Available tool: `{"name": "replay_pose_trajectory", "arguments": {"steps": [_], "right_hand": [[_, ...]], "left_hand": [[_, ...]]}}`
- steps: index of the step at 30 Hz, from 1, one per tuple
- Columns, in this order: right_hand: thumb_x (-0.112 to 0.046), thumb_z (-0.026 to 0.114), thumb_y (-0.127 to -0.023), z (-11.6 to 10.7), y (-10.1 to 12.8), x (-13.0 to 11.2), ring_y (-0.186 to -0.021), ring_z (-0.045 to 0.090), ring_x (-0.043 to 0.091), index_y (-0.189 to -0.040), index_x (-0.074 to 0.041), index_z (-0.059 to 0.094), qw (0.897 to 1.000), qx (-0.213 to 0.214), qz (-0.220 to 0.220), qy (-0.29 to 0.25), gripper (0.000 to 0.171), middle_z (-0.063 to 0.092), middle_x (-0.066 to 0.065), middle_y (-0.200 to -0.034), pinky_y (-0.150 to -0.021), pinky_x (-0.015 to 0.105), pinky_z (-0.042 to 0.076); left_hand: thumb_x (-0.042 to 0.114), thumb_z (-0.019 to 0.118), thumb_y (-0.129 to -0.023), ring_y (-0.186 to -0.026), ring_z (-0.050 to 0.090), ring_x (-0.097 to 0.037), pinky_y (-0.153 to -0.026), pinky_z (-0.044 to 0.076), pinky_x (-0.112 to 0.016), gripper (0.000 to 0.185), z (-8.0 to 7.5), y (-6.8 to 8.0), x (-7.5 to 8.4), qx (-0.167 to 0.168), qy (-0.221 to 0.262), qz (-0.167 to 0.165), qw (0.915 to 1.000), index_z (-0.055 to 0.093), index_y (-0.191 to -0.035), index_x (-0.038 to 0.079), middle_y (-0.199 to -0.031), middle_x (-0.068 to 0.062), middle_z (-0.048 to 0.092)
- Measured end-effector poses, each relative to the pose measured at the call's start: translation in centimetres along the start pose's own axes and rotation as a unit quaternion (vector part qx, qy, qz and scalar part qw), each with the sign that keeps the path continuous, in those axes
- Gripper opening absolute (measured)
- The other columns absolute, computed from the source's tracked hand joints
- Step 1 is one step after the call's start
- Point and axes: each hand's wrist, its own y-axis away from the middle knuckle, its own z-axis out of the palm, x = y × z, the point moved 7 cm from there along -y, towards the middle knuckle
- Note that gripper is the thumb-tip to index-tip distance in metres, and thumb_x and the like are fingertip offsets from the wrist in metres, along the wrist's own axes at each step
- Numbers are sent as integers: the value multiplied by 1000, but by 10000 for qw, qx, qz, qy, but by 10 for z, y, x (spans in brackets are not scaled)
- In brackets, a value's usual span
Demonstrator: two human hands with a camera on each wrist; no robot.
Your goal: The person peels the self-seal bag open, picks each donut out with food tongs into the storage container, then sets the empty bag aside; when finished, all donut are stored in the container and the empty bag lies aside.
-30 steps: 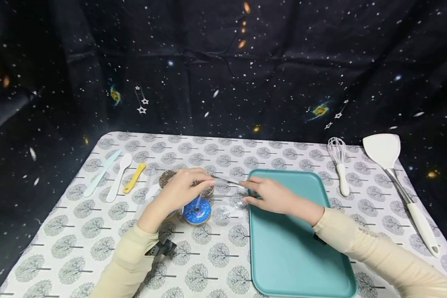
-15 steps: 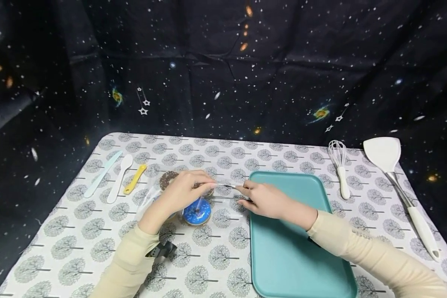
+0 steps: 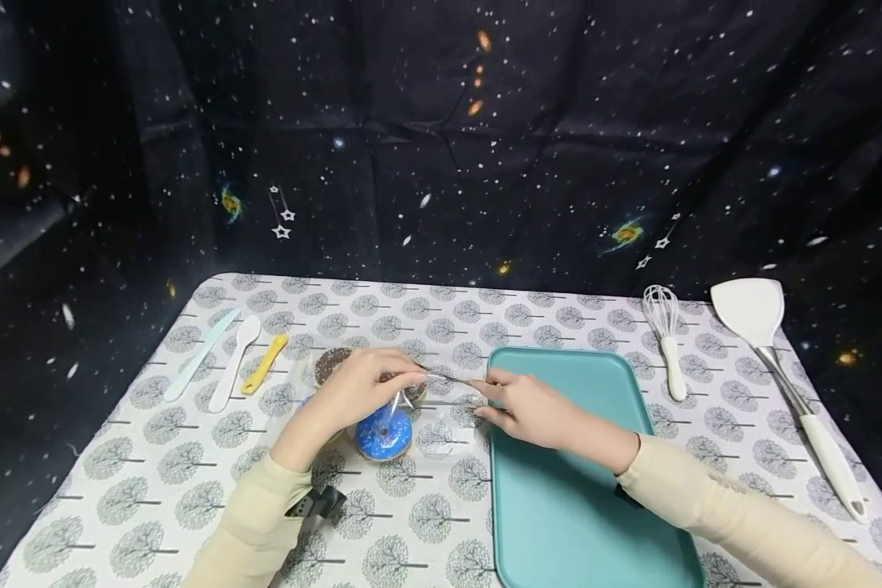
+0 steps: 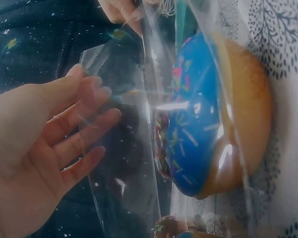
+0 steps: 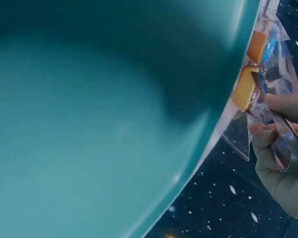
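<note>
A clear plastic bag [image 3: 441,408] lies on the tablecloth left of the teal tray [image 3: 581,506]. Inside it is a blue-iced donut [image 3: 385,433], with chocolate donuts [image 3: 331,363] behind. My left hand [image 3: 417,378] pinches the bag's upper film above the blue donut. My right hand [image 3: 485,388] pinches the bag's other edge at the tray's left rim. In the left wrist view the blue donut [image 4: 203,114] shows through the film [image 4: 124,163] beside my left hand [image 4: 64,139]. The right wrist view shows the tray [image 5: 89,124] and my fingers [image 5: 283,148] on the film.
A pale blue knife [image 3: 202,343], a white spoon [image 3: 233,359] and a yellow tool [image 3: 265,363] lie at the far left. A whisk [image 3: 665,335] and a white spatula [image 3: 779,359] lie right of the tray. Dark starry cloth hangs behind the table.
Both hands keep their pinch on the bag and have barely moved. The view has tilted slightly.
</note>
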Motion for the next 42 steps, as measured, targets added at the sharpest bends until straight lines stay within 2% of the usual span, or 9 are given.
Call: {"name": "replay_pose_trajectory", "arguments": {"steps": [5,11,18,25,30,37,42], "right_hand": [[-23,64,-89,-7,8,1,-53,32,-2,-122,1,59,9996,95,36,-251,42,52,1,-79,-43,12,34],[-24,64,-89,-17,24,11,-55,33,-2,-123,2,58,9985,163,324,-419,43,54,-2,-81,-44,14,35],[-26,66,-87,-30,55,19,-55,34,-4,-122,-2,61,9960,362,717,-398,43,56,-4,-83,-44,13,35],[-21,69,-84,-46,90,24,-55,33,-7,-118,-1,63,9927,698,938,-304,40,53,-10,-82,-44,12,35],[-21,70,-84,-52,112,30,-54,34,-7,-118,-2,64,9883,729,1292,-350,39,52,-11,-82,-45,13,36],[-22,70,-84,-55,126,46,-56,37,-5,-118,-2,64,9838,791,1595,-223,40,57,-7,-85,-46,15,37],[-26,69,-85,-52,130,62,-58,39,-3,-120,-2,62,9786,682,1939,-82,43,60,-3,-89,-47,16,39]], "left_hand": [[31,61,-90,-105,63,-21,-99,44,-43,23,1,2,-1,-54,33,-109,9999,72,-103,15,-105,0,70],[33,60,-91,-104,63,-21,-98,46,-42,25,1,1,-3,-31,47,-205,9998,71,-103,14,-106,-3,69],[29,61,-90,-101,64,-20,-96,48,-41,23,1,0,-3,-53,-18,-136,9999,72,-102,13,-103,-2,70],[30,61,-91,-99,64,-19,-93,49,-39,24,1,1,-3,-28,-4,-118,9999,72,-103,12,-103,-2,70],[32,59,-91,-98,65,-17,-92,50,-38,25,1,1,-3,40,1,-148,9999,72,-103,14,-103,0,70],[35,60,-91,-100,64,-17,-94,48,-40,26,-1,2,-5,88,22,-190,9998,72,-103,16,-104,2,70],[36,60,-91,-105,62,-18,-99,45,-42,26,-2,2,-7,86,-2,-237,9997,72,-103,16,-106,2,70]]}}
